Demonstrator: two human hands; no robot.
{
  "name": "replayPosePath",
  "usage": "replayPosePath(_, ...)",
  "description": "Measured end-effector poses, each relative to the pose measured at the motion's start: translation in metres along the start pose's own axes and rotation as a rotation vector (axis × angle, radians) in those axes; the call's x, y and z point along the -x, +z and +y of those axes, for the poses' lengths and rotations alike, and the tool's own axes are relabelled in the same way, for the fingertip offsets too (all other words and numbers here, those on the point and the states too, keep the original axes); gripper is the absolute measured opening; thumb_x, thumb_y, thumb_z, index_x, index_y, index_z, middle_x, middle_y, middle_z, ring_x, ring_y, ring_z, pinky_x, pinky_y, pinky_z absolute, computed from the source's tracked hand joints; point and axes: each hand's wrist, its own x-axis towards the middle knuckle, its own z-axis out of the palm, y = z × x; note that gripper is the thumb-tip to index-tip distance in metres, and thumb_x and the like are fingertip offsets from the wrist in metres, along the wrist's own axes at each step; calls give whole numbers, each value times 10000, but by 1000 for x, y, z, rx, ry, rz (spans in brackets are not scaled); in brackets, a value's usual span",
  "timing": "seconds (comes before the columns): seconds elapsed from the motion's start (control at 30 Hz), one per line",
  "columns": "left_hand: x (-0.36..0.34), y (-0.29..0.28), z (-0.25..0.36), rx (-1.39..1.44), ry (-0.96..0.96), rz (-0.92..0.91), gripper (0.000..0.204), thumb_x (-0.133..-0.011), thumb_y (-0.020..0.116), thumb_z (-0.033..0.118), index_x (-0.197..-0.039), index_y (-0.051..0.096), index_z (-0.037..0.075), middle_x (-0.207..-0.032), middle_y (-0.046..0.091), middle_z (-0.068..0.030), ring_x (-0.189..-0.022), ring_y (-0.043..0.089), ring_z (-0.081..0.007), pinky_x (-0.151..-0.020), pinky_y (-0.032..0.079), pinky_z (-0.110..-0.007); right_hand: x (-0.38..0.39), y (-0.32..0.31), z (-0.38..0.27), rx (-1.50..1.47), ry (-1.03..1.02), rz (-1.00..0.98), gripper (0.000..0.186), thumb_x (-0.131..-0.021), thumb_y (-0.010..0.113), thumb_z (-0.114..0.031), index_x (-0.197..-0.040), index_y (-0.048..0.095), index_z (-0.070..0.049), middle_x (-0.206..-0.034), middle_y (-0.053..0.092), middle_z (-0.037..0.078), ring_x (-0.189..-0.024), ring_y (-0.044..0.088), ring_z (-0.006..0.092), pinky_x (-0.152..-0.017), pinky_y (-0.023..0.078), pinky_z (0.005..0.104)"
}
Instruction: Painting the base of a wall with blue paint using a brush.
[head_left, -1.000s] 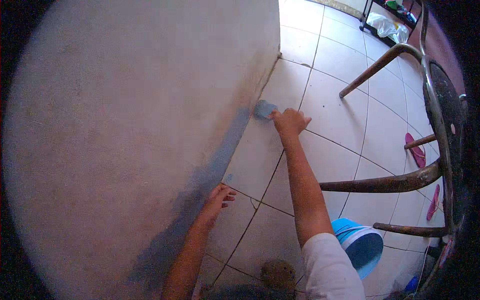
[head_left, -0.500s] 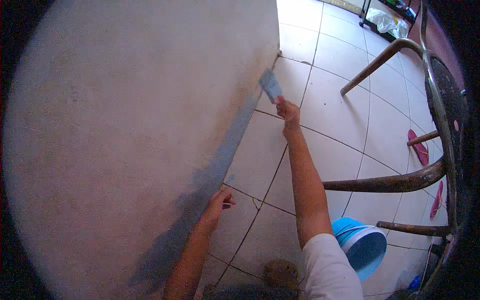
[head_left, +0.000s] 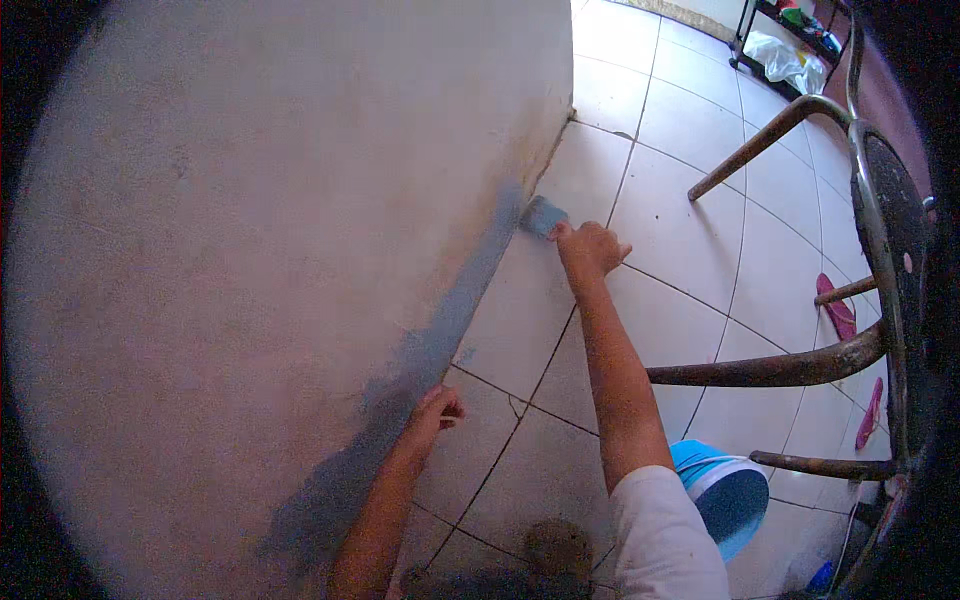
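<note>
In my right hand [head_left: 588,250] is a wide, flat paintbrush [head_left: 544,217], blue-grey all over, its handle mostly covered by my fingers. Its end is at the foot of the pale wall [head_left: 300,200], by the top of a painted blue-grey strip [head_left: 450,300]. That strip runs along the wall's base, widening toward me. My left hand [head_left: 437,408] is low beside the wall's foot, fingers curled; a small pale bit shows at them, too small to name. To the right of my right sleeve stands a blue bucket [head_left: 718,500] with a dark inside.
A metal-framed chair [head_left: 780,368] fills the right side, its legs reaching over the white tiled floor [head_left: 680,230]. Pink slippers [head_left: 838,308] lie beneath it. At the far right is a black rack [head_left: 745,35] with a white plastic bag [head_left: 785,62].
My right hand has turned and drawn the paintbrush downward and slightly nearer along the wall's foot. My left hand has barely moved, and the view has shifted a little.
</note>
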Motion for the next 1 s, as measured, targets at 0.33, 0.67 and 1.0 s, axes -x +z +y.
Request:
replayPosePath(0.33,6,18,-4,1,18,-28,239,-880,466,345,-811,531,127,-796,569,-5,-797,557,-140,-751,405,-308,8,-15,10,-1150,-125,-253,433,-822,554,-453,-660,631,-59,-564,530,23,-517,482,144,-513,362,278)
replayPosePath(0.67,19,13,-8,43,-2,-29,228,-883,459,332,-811,532,128,-797,562,-3,-800,544,-132,-772,393,-303,36,13,10,-861,-105,-408,541,-762,582,-581,-623,588,-58,-561,535,59,-558,547,188,-505,408,321)
replayPosePath(1.0,44,4,-19,-80,65,-45,207,-872,476,326,-838,535,131,-804,557,5,-806,537,-131,-757,384,-299,94,-52,-19,-96,-144,-102,588,-719,551,-641,-772,673,-68,-735,644,123,-724,638,289,-609,482,412)
